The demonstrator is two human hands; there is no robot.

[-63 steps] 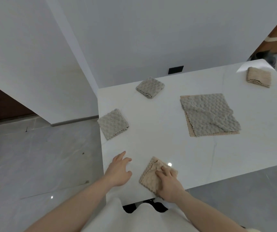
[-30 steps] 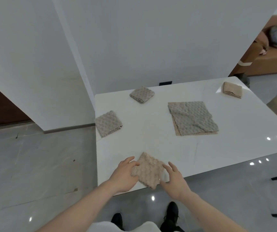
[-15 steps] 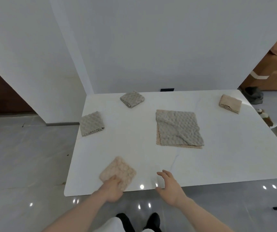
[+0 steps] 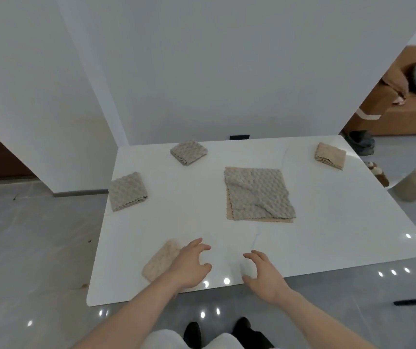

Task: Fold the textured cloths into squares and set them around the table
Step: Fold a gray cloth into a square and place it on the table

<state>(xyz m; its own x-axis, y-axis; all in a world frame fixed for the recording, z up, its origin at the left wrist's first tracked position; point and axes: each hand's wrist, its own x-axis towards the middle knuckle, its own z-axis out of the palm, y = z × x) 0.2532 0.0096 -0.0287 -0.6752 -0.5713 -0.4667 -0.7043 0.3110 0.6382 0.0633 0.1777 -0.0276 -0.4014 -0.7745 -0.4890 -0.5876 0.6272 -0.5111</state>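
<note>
- The left hand [image 4: 192, 265] hovers over the near table edge with fingers loosely spread and nothing in it; its palm overlaps the right side of a folded beige cloth [image 4: 161, 261], though whether it touches the cloth I cannot tell.
- The right hand [image 4: 264, 272] is likewise open and empty, fingers relaxed, above bare white table [image 4: 327, 235] just right of the left hand.
- Ahead of the right hand's fingertips lies the flat stack: an unfolded grey cloth [image 4: 258, 193] on top of an unfolded beige cloth [image 4: 229, 215], of which only a thin margin shows.
- These cloths look light, soft and limp, with a bumpy weave that should grip fingers well; the glossy tabletop likely lets them slide. Pinching two near corners of the top cloth seems the surest hold.
- Folded pieces farther from the hands: a grey square [image 4: 127, 190] to the left, another grey square [image 4: 188, 151] beyond it, a beige square [image 4: 330, 155] far to the right.
- Hidden: how many layers the stack holds, and the beige cloth's part under the left hand.
</note>
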